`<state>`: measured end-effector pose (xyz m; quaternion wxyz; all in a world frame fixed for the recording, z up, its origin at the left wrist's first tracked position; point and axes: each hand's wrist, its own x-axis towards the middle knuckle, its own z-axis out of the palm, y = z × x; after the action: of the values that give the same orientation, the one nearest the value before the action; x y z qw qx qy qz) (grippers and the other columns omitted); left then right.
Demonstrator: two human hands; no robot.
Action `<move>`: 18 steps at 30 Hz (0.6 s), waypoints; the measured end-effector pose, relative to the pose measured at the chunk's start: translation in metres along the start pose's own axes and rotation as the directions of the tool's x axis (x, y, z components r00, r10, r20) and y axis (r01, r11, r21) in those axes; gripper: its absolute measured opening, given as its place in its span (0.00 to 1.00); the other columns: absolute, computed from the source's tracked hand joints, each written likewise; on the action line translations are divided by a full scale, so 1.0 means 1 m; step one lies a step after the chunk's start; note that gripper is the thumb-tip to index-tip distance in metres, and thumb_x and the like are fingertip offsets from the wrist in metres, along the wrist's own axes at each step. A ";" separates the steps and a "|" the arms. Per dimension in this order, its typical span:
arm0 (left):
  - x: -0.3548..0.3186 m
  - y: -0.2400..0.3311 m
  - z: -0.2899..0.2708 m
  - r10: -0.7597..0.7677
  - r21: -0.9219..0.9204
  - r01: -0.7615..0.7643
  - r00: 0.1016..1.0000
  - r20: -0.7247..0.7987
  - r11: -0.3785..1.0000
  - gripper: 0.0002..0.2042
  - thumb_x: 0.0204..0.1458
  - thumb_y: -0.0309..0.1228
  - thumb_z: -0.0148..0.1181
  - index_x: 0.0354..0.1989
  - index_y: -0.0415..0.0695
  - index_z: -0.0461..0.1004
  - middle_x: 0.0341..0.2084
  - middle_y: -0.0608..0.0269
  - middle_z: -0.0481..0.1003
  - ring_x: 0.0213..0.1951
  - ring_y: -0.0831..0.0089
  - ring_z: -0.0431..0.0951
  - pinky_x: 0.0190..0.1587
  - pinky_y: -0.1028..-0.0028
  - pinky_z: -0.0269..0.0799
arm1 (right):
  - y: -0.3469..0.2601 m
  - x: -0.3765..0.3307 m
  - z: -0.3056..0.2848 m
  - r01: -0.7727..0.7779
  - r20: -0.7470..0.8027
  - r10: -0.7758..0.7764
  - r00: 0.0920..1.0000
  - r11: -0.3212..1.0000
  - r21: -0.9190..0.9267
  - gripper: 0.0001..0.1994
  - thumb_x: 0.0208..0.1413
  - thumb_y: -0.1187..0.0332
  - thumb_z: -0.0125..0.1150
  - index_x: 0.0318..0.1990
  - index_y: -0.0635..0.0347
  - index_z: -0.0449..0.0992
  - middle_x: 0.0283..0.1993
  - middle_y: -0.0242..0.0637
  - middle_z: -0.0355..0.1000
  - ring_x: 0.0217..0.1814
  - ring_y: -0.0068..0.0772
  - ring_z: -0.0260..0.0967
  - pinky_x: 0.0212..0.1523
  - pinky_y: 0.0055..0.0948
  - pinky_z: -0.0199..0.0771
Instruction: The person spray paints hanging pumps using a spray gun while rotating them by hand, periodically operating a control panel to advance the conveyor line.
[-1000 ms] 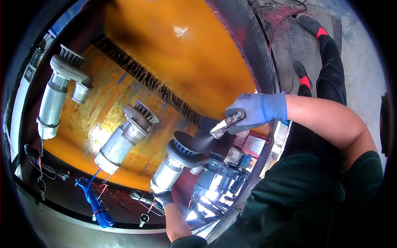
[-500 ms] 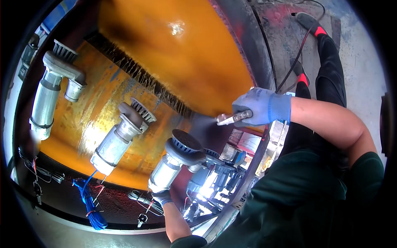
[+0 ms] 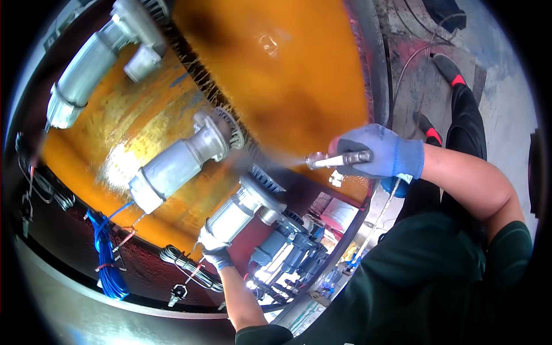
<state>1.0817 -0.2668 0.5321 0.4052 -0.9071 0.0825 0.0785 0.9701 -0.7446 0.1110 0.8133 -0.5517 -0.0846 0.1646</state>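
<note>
Right hand: so this blue-grey gloved right hand (image 3: 368, 150) was wrapped pretty snugly around a metal spray gun (image 3: 320, 161), with the nozzle sticking out past the fingers to the hand's left.
Mist: a thin, blurry puff of mist (image 3: 282, 161) hung just left of the nozzle, above the finned end of the near unit.
Left hand: the gloved left hand (image 3: 217, 257) was way lower and left of the other one, touching the bottom end of the near unit; its fingers were mostly hidden, so can't tell how far closed it was.
Near unit: this silver, pump-looking near unit (image 3: 230, 219) leaned up and right from the left hand, finned end on top, below and left of the gun.
Cables: grey coiled cable (image 3: 184, 265) sat just left of the left hand, and a bright blue cable bundle (image 3: 109, 265) was further out that way.
Other silver ones: a tilted middle unit (image 3: 172, 172) was up and left of the left hand, with a similar far unit (image 3: 80, 75) way past it.
Dark stuff: a bunch of dark motor-like units (image 3: 284, 247) was right of the left hand.
Backdrop: a big glossy orange panel (image 3: 287, 75) curved up and left of the right hand.
Footwear: dark shoes (image 3: 445, 69) with red bits showed above and right of that hand.
</note>
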 end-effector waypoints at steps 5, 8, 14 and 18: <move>-0.028 -0.085 0.049 -0.346 -0.788 0.376 0.912 0.220 0.488 0.27 0.61 0.43 0.55 0.66 0.42 0.70 0.57 0.56 0.75 0.60 0.60 0.76 0.64 0.62 0.71 | -0.050 -0.013 0.019 0.124 0.269 -0.033 0.963 0.936 -0.330 0.15 0.61 0.52 0.67 0.39 0.54 0.78 0.35 0.44 0.79 0.40 0.54 0.79 0.43 0.50 0.78; -0.026 -0.070 0.065 -0.652 -0.889 0.318 0.604 0.458 -0.330 0.28 0.67 0.46 0.46 0.68 0.38 0.69 0.63 0.52 0.73 0.62 0.54 0.75 0.64 0.55 0.73 | -0.074 -0.023 0.036 0.112 0.103 -0.079 0.992 0.920 -0.375 0.16 0.61 0.52 0.67 0.40 0.55 0.77 0.35 0.44 0.78 0.39 0.54 0.79 0.41 0.50 0.78; -0.042 -0.094 0.090 -0.839 -0.933 0.283 0.430 0.332 -0.224 0.26 0.68 0.46 0.51 0.59 0.34 0.76 0.54 0.52 0.78 0.50 0.58 0.81 0.52 0.57 0.79 | -0.115 -0.024 0.070 0.158 0.109 -0.132 0.985 0.945 -0.286 0.15 0.58 0.55 0.71 0.40 0.56 0.77 0.34 0.45 0.77 0.39 0.54 0.79 0.40 0.46 0.79; -0.044 -0.082 0.093 -0.823 -0.969 0.213 0.522 0.224 -0.128 0.24 0.71 0.45 0.49 0.59 0.36 0.78 0.53 0.55 0.80 0.50 0.62 0.80 0.53 0.60 0.79 | -0.117 -0.031 0.089 0.222 0.325 -0.085 0.942 0.885 -0.410 0.14 0.58 0.57 0.71 0.40 0.56 0.78 0.37 0.44 0.79 0.39 0.52 0.80 0.40 0.45 0.80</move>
<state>1.0498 -0.1399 0.5391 -0.3018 -0.8618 -0.2820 -0.2945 0.9335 -0.7174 0.2545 0.6553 -0.6817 -0.2850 0.1566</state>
